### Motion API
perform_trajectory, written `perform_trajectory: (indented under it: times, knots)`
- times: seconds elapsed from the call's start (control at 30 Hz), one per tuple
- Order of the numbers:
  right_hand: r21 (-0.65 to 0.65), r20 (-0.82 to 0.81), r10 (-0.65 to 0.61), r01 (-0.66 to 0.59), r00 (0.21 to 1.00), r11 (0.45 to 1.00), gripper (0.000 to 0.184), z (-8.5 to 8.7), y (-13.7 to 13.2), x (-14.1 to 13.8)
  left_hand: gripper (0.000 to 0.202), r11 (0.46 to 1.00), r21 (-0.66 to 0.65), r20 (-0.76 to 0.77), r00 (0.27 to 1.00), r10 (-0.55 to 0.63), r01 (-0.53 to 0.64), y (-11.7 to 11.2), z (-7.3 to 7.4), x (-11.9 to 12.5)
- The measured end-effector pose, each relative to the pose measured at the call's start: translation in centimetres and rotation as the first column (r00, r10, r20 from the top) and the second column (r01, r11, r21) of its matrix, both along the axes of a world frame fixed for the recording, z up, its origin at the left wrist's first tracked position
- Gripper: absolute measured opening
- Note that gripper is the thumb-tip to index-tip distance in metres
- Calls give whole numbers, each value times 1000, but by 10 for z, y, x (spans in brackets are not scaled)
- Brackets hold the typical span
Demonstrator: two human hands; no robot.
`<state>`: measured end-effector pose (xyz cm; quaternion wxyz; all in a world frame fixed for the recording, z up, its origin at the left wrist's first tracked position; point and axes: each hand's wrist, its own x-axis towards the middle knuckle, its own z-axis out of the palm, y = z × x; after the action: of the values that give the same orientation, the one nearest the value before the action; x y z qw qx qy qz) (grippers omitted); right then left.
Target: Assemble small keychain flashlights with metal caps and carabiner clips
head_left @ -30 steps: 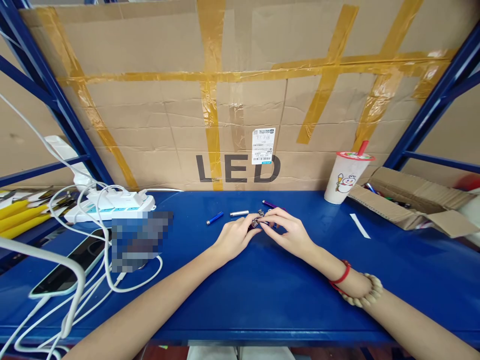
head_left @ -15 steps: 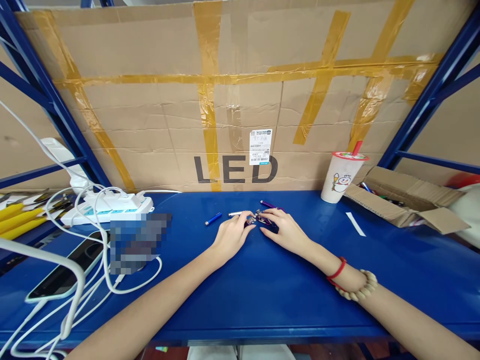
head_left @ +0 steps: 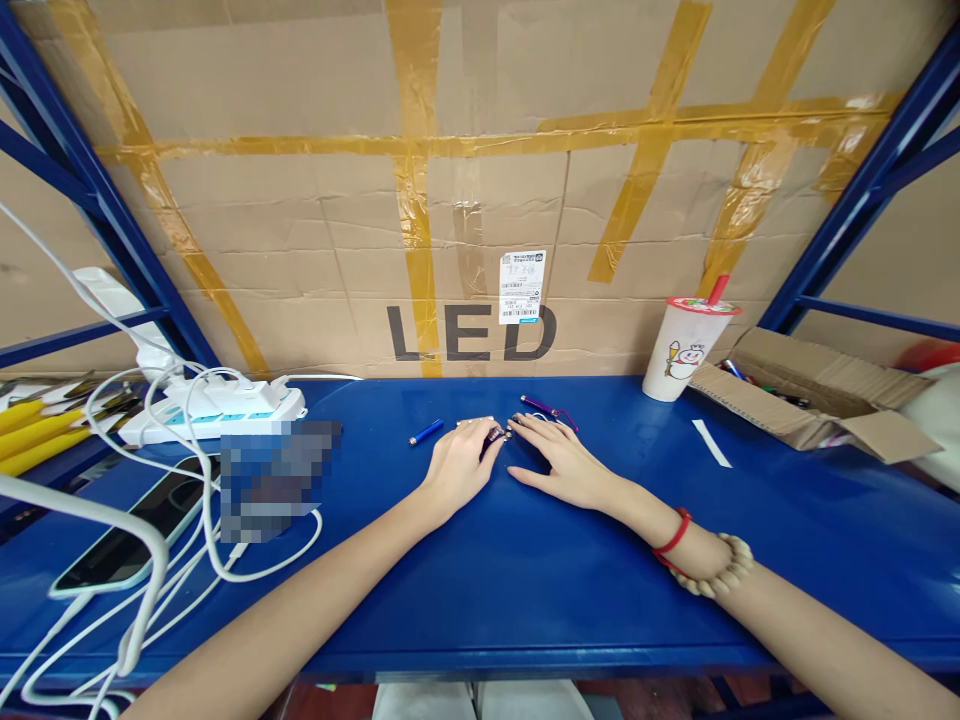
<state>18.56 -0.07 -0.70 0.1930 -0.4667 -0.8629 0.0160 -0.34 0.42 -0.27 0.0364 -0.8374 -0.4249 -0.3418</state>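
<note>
My left hand (head_left: 459,462) is closed in a pinch on a small dark, shiny piece (head_left: 495,433), mostly covered by the fingers. Just to its right lies my right hand (head_left: 559,462), its fingers stretched out and the thumb held apart. Its fingertips reach small dark bits by the left fingertips; whether they touch them I cannot tell. Beyond the right hand rests a slim purple pen-like tube (head_left: 538,405) with a purple cord. A short blue tube (head_left: 426,432) with a silver end lies left of my left hand.
A white power strip (head_left: 217,412), tangled white cables and a phone (head_left: 142,530) occupy the left side. At the right stand a drink cup (head_left: 686,350) with a straw and an open cardboard box (head_left: 810,390), near a white paper strip (head_left: 711,443). Taped cardboard (head_left: 337,250) closes the back.
My right fingers have spread and come off the dark purple piece between the hands. My left hand has shifted slightly left, still pinching; the silver tube beside it is now mostly covered.
</note>
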Motion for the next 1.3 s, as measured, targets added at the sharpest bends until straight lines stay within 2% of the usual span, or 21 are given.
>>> perform_trajectory:
  times: [0.13,0.4,0.77,1.0,1.3]
  knots:
    - [-29,20,-15,15,1000,999,65,0,1,1,15,1000,-3,14,1000,-5,5,-2,2,1]
    - [-2,-23,18,-18,1000,1000,58,2,0,1,16,1000,0,4,1000,-5,5,-3,2,1]
    - [101,-132,71,-58,989,993,38,1,3,1,16,1000,-20,8,1000,-13,13,-2,2,1]
    - [112,-177,121,-102,977,988,33,3,4,0,15,1000,-24,2,1000,-16,16,-1,1,1]
    - [136,-136,9,10,991,991,19,5,6,2,15,999,-23,-14,999,-33,33,-2,1,0]
